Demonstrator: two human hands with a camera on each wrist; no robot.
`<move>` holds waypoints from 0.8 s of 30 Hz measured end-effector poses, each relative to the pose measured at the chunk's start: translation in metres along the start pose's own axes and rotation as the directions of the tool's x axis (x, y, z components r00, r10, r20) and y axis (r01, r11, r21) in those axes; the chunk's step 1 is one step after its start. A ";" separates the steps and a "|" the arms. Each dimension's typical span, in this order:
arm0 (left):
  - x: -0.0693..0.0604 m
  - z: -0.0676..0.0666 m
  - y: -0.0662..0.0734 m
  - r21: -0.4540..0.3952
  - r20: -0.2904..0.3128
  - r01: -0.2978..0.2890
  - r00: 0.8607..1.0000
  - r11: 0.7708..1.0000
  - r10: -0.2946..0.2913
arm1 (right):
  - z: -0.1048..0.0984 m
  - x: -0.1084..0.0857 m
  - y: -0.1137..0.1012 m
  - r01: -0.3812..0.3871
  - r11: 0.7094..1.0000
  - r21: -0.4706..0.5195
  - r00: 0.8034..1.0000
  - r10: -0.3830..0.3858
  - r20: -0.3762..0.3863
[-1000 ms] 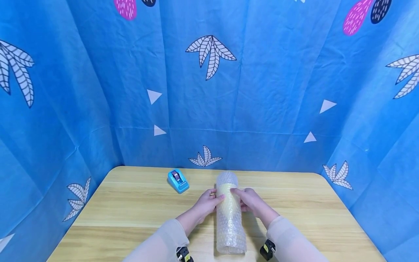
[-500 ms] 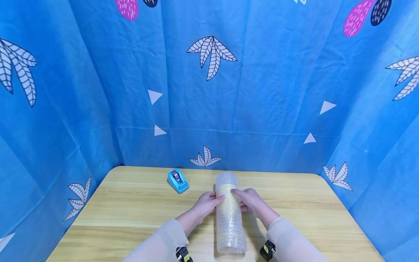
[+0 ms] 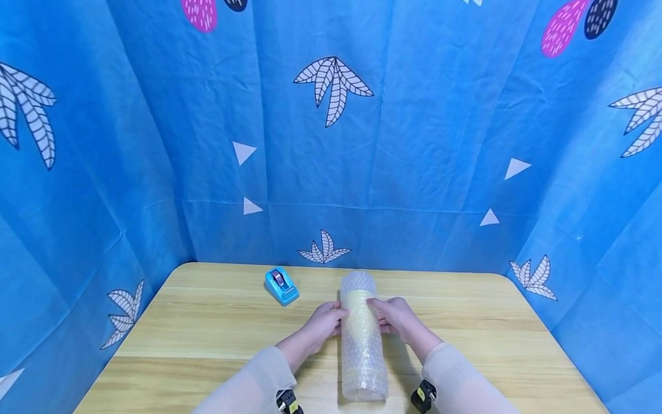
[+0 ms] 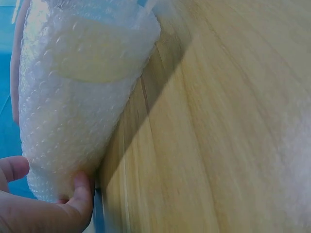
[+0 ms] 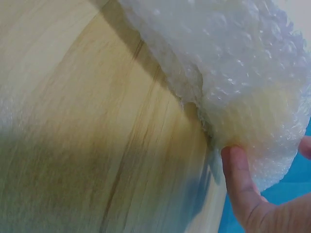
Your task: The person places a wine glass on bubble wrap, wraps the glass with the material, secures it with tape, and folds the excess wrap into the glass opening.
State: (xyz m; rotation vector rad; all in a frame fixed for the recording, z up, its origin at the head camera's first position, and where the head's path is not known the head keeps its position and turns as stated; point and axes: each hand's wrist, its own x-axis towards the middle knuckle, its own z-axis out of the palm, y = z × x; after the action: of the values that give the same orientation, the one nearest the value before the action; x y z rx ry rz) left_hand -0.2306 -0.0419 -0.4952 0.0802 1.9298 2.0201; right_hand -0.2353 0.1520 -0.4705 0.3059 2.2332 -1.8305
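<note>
Wood-grain table (image 3: 207, 328), blue cloth (image 3: 439, 126) behind and on both sides, printed with leaves and white triangles. Bubble-wrap roll (image 3: 364, 356) lies lengthwise near mid-table, far end by the back edge. Left hand (image 3: 322, 322) and right hand (image 3: 397, 316) grip it from either side, thumbs uppermost, fingers at the flanks. Blue tape dispenser (image 3: 281, 286), left of roll, apart from it: head view only. Right wrist view alone shows uneven wrap edge (image 5: 197, 90) down near the tabletop.

Your left hand (image 3: 322, 322) and right hand (image 3: 396, 316) face each other, thumbs (image 3: 339, 314) uppermost, fingers (image 5: 238, 170) gripping; your forearms (image 3: 465, 382) converge toward the far edge of the table (image 3: 491, 328).
</note>
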 end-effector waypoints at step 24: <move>0.001 -0.001 -0.005 0.049 -0.018 0.025 1.000 0.998 -0.024 | -0.002 -0.002 0.001 0.019 1.000 -0.016 0.999 -0.019 0.048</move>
State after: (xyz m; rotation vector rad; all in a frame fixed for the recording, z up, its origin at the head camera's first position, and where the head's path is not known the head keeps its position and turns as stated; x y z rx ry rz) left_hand -0.2310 -0.0427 -0.5001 0.0504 1.9814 1.9644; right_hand -0.2331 0.1540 -0.4708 0.2362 2.2251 -1.8090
